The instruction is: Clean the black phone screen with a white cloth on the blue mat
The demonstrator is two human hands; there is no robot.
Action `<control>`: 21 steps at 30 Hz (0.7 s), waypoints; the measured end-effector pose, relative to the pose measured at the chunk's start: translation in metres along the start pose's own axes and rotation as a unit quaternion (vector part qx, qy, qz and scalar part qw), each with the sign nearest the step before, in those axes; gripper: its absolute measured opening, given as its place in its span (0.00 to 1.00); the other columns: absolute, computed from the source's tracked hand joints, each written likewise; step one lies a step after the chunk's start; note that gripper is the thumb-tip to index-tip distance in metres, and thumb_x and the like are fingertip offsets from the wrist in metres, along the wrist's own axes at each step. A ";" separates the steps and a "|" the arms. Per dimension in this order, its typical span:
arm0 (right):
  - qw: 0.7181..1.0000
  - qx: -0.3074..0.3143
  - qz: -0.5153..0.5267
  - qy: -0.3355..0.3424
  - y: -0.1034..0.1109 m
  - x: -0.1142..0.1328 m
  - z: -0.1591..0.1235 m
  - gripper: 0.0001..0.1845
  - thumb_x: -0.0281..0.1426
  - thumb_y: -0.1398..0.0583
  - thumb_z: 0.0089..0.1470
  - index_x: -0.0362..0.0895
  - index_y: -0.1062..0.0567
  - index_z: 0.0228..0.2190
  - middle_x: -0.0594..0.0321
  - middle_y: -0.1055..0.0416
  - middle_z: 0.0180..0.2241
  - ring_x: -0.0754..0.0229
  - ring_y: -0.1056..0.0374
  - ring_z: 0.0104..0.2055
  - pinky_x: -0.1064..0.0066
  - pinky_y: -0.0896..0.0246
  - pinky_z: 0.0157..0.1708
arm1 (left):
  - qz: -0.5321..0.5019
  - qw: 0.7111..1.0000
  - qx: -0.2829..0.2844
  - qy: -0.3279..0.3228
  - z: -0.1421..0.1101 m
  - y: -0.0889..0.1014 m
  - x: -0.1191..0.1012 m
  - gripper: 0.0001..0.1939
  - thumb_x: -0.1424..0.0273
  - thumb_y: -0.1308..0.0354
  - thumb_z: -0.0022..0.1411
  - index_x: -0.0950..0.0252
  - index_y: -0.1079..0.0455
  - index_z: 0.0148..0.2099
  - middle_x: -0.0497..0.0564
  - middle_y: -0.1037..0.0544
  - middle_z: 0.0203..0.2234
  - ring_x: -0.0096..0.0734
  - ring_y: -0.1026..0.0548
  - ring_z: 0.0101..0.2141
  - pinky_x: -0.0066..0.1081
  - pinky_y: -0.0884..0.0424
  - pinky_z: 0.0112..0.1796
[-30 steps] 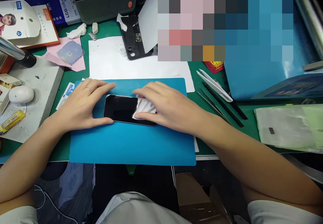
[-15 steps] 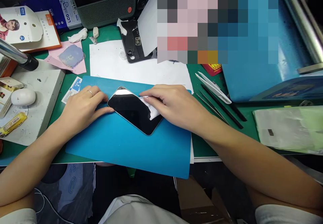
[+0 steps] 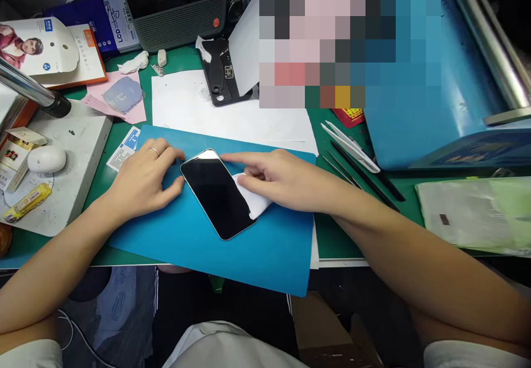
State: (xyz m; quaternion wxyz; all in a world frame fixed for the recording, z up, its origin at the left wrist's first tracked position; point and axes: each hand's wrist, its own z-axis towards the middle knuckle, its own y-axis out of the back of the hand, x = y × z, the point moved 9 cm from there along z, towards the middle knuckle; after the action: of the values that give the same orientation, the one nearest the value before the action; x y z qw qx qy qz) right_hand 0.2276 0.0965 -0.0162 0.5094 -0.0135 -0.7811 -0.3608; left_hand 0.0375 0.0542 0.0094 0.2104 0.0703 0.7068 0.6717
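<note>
A smartphone point(image 3: 218, 196) with a dark screen lies face up at a slant on the blue mat point(image 3: 274, 257). My left hand point(image 3: 145, 177) rests on the mat at the phone's upper left, fingers apart; thumb and fingertips are at or very near its edge. My right hand point(image 3: 277, 180) pinches a white cloth point(image 3: 254, 201) under thumb and bent fingers. That cloth lies along the phone's right edge and covers part of it. The right forefinger stretches out to the phone's upper right corner.
White paper point(image 3: 182, 97) lies beyond the mat, with a black phone case point(image 3: 215, 74) on it. Tweezers and pen-like tools point(image 3: 352, 149) lie right. At left stands a white box point(image 3: 78, 152) bearing an earbud case point(image 3: 47, 159). A plastic pouch point(image 3: 464, 213) is far right.
The phone has turned clockwise, its lower end swinging down and left. My right hand and the cloth have shifted slightly down, and the forefinger has moved to the phone's upper corner.
</note>
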 end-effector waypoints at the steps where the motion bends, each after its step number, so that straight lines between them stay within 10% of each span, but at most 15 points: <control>1: 1.000 0.014 0.016 0.008 -0.003 0.001 0.000 0.33 0.28 0.44 0.71 0.42 0.35 0.74 0.75 0.34 0.18 0.64 0.40 0.17 0.73 0.50 0.16 | -0.001 1.000 -0.007 0.008 0.000 0.000 0.000 0.18 0.57 0.49 0.75 0.64 0.29 0.54 0.59 0.23 0.43 0.50 0.26 0.44 0.42 0.30 0.36; 8: 0.991 0.082 0.085 0.067 -0.019 0.014 -0.005 0.39 0.28 0.44 0.72 0.44 0.48 0.78 0.76 0.33 0.19 0.65 0.42 0.17 0.74 0.50 0.15 | 0.022 0.999 -0.037 0.027 0.003 -0.004 -0.004 0.12 0.63 0.51 0.77 0.62 0.28 0.48 0.57 0.23 0.40 0.46 0.25 0.42 0.40 0.32 0.35; 16: 0.972 0.109 0.081 0.190 -0.033 0.044 -0.014 0.24 0.29 0.44 0.75 0.45 0.27 0.68 0.69 0.21 0.27 0.66 0.33 0.23 0.73 0.40 0.25 | -0.062 0.998 -0.022 -0.015 -0.005 0.001 -0.019 0.26 0.51 0.54 0.80 0.66 0.26 0.59 0.61 0.21 0.46 0.49 0.24 0.45 0.48 0.25 0.46; 21: 0.963 -0.190 0.097 0.168 0.032 0.026 -0.013 0.17 0.31 0.42 0.72 0.48 0.18 0.56 0.63 0.16 0.37 0.62 0.26 0.29 0.69 0.28 0.30 | 0.024 0.999 -0.008 -0.030 -0.030 -0.002 -0.061 0.61 0.27 0.43 0.59 0.65 0.46 0.77 0.71 0.25 0.56 0.65 0.24 0.49 0.59 0.23 0.45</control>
State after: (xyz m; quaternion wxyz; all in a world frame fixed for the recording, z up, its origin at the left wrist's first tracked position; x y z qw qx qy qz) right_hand 0.2383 0.1037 0.0256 0.6535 -0.1247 -0.5967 -0.4487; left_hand 0.0813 0.0031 0.0205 0.2161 0.1058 0.6927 0.6799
